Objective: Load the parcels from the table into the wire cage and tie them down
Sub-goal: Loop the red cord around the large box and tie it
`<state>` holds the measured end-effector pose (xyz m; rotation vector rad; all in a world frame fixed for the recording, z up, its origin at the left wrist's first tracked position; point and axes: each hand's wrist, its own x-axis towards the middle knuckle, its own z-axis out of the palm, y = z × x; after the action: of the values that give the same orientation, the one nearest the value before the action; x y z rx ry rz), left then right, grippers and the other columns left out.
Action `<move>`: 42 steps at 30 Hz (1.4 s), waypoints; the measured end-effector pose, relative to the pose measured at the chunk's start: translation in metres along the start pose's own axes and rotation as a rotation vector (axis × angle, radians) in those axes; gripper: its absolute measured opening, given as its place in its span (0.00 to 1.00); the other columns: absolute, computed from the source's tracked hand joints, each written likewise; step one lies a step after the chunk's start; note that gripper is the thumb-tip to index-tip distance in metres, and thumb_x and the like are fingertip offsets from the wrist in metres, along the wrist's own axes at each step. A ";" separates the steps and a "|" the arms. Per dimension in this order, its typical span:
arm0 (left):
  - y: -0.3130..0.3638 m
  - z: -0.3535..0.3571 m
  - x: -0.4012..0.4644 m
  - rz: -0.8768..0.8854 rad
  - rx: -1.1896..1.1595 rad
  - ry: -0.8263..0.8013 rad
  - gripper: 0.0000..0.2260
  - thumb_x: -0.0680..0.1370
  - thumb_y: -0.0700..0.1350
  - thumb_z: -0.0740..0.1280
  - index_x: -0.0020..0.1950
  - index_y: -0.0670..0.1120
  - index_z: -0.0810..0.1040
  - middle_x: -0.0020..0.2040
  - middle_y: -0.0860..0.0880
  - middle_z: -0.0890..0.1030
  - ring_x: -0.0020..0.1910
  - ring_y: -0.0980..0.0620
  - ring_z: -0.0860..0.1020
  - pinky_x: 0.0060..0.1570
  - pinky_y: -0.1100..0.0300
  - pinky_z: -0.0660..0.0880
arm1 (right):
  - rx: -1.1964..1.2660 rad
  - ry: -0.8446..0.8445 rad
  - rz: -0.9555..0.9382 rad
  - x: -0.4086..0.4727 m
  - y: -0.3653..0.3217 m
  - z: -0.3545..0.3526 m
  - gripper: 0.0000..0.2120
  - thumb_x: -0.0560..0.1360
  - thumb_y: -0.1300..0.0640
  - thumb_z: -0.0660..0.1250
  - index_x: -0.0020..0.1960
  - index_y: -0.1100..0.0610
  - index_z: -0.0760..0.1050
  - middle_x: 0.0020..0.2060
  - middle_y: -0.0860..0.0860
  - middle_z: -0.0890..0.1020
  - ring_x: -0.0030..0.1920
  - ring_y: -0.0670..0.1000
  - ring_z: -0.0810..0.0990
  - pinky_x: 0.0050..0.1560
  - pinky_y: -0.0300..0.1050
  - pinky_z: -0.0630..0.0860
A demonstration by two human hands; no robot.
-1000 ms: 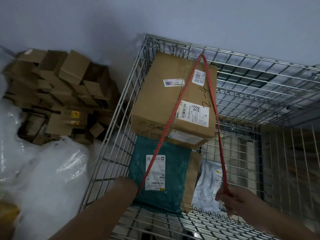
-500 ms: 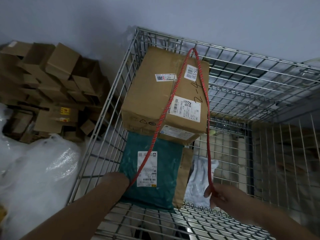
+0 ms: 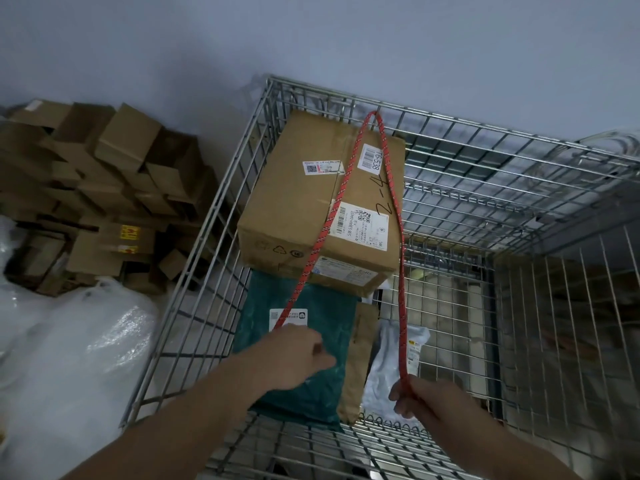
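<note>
Forearms enter from the bottom edge of the frame. The left hand (image 3: 294, 355), low and centre, has its fingers curled round one strand of the thin red braided rope (image 3: 332, 216), which enters the top of the fist. The right hand (image 3: 426, 400), lower right, pinches the other strand between thumb and curled fingers, the rope rising straight up from it.

Under both hands lies the near rim of the silver wire mesh cage (image 3: 194, 271), which fills the right half of the frame. Just beyond the left hand, inside the cage, stands a dark teal plastic mailer bag (image 3: 311, 306) with a white label. To its right a slim brown paper envelope (image 3: 360, 358) stands on edge, touching it. Right of that a pale grey plastic pouch (image 3: 388, 368) lies low in the cage.

Further up, a large brown cardboard box (image 3: 304, 202) with several white labels rests above the teal bag. The two rope strands run up across its top and meet at the cage's far top wire.

Outside the cage, a clear plastic bag (image 3: 69, 358) sits at lower left, and a heap of small brown cartons (image 3: 104, 174) lies at mid left against the pale wall (image 3: 311, 36).
</note>
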<state>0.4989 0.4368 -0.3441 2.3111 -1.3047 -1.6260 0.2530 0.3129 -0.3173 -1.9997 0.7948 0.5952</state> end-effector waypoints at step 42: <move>0.024 0.038 0.053 0.207 -0.927 0.076 0.05 0.74 0.46 0.75 0.47 0.53 0.82 0.46 0.49 0.87 0.48 0.51 0.86 0.57 0.49 0.82 | -0.266 -0.247 0.194 0.086 0.088 0.037 0.10 0.76 0.63 0.63 0.42 0.53 0.81 0.38 0.48 0.83 0.41 0.47 0.82 0.41 0.32 0.75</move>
<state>0.4597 0.4033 -0.3907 1.5866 -0.5360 -1.5670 0.2436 0.2823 -0.4417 -2.0452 0.7947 1.0880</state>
